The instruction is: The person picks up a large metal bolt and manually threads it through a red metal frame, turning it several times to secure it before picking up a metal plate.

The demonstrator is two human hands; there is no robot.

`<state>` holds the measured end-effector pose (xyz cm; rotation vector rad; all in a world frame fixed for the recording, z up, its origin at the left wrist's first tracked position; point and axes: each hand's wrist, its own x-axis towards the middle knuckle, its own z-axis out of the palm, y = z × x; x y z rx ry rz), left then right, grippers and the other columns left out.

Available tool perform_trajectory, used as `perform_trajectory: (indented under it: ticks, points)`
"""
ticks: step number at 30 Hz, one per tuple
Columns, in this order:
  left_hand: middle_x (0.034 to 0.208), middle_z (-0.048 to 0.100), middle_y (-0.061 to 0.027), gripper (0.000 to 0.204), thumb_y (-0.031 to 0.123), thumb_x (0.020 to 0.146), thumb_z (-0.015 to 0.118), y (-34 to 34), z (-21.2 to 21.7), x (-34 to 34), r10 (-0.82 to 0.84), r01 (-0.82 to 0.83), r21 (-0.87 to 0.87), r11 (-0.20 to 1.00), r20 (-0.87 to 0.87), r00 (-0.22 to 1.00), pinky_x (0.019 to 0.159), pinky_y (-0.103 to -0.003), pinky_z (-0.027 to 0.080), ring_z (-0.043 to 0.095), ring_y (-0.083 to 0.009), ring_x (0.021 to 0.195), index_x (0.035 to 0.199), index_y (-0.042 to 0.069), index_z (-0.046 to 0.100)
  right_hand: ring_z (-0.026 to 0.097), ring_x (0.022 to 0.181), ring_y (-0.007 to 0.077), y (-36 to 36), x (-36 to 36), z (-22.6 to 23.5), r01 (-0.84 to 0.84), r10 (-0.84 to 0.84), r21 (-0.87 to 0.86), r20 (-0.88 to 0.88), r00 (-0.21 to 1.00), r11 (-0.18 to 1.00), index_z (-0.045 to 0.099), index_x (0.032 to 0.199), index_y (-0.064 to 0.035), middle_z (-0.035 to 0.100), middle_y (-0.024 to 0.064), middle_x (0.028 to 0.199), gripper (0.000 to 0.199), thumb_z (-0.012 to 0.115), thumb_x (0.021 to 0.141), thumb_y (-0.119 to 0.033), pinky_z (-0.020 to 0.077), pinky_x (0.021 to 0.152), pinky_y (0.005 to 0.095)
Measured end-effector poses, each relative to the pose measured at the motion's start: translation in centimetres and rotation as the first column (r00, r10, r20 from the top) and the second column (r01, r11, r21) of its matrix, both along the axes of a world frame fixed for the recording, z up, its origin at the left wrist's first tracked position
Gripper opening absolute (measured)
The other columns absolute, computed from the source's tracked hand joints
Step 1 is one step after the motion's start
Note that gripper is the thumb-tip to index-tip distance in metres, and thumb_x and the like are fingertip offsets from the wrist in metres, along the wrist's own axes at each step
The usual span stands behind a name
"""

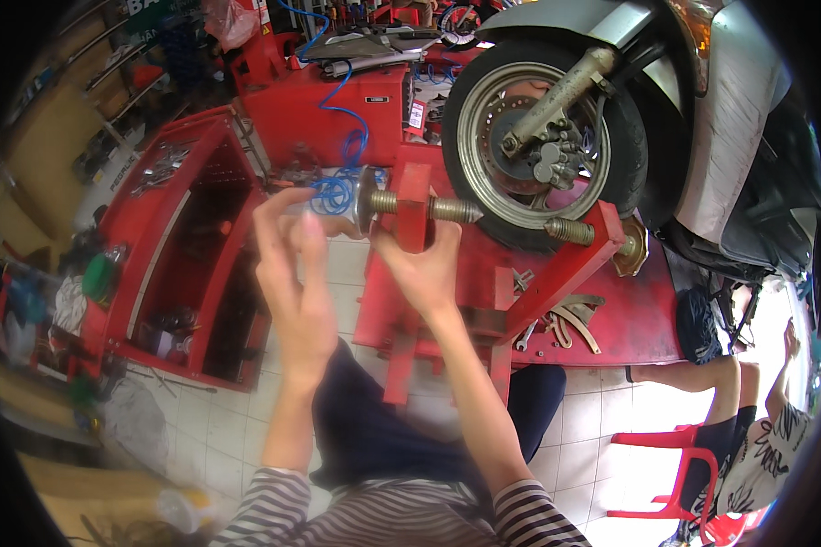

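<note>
A red steel stand (pixel 414 196) stands before me, with a threaded screw (pixel 456 211) through its left upright. At the screw's left end sits a round metal hand wheel (pixel 366 201), with a blurred pale, silvery part beside it. My left hand (pixel 292 264) is at that end, thumb and fingers apart, slightly smeared by motion. My right hand (pixel 426 264) is closed around the left upright just under the screw, thumb on one side and fingers on the other. A second pointed screw (pixel 570 231) goes through the right upright (pixel 566 273), facing the first across a gap.
A scooter's front wheel (pixel 538 146) stands on a red lift platform (pixel 629 319), with wrenches and curved brake shoes (pixel 572 328) lying there. Left is a red tool cart (pixel 169 246). A blue coiled hose (pixel 337 187) hangs behind. Another person sits at right near a red chair (pixel 657 439).
</note>
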<state>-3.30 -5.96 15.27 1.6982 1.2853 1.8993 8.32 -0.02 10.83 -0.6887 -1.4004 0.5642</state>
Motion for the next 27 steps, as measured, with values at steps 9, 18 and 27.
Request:
perform_trajectory:
  ticks: [9, 18, 27]
  points:
    - [0.095, 0.070, -0.0138, 0.036, 0.029, 0.107, 0.038, 1.9, 2.0, 0.2, -0.266, 0.268, -0.001, 0.963, 0.109, 0.958, 0.093, -0.033, 0.043, 0.062, -0.0212, 0.102, 0.124, 0.000, 0.049, 0.064, 0.066, 0.0163, 0.2, 0.1, 0.0, -0.021, 0.022, 0.018, -0.040, 0.999, 1.000, 0.062, 0.105, -0.0012, 0.066, 0.0079, 0.075, 0.031, 0.072, 0.076, -0.006, 0.0502, 0.067, 0.0315]
    - [0.088, 0.069, -0.0119, 0.020, 0.010, 0.101, 0.047, 0.3, -1.3, -0.1, -0.283, 0.275, 0.068, 0.959, 0.180, 0.942, 0.084, -0.029, 0.047, 0.063, -0.0146, 0.081, 0.118, 0.000, 0.044, 0.069, 0.072, 0.0237, 0.0, 0.1, -0.4, -0.059, 0.057, -0.060, -0.044, 0.997, 0.996, 0.062, 0.103, 0.0002, 0.069, 0.0108, 0.078, 0.029, 0.072, 0.077, -0.006, 0.0517, 0.069, 0.0337]
    - [0.091, 0.069, -0.0123, 0.026, 0.020, 0.104, 0.047, 1.0, 1.7, 0.0, -0.069, 0.065, -0.051, 0.997, -0.080, 0.994, 0.082, -0.031, 0.048, 0.064, -0.0137, 0.087, 0.120, 0.001, 0.054, 0.069, 0.071, 0.0252, 0.2, 0.2, -0.3, -0.025, 0.025, -0.017, -0.012, 1.000, 1.000, 0.061, 0.101, 0.0006, 0.069, 0.0123, 0.078, 0.026, 0.068, 0.076, -0.004, 0.0515, 0.067, 0.0353]
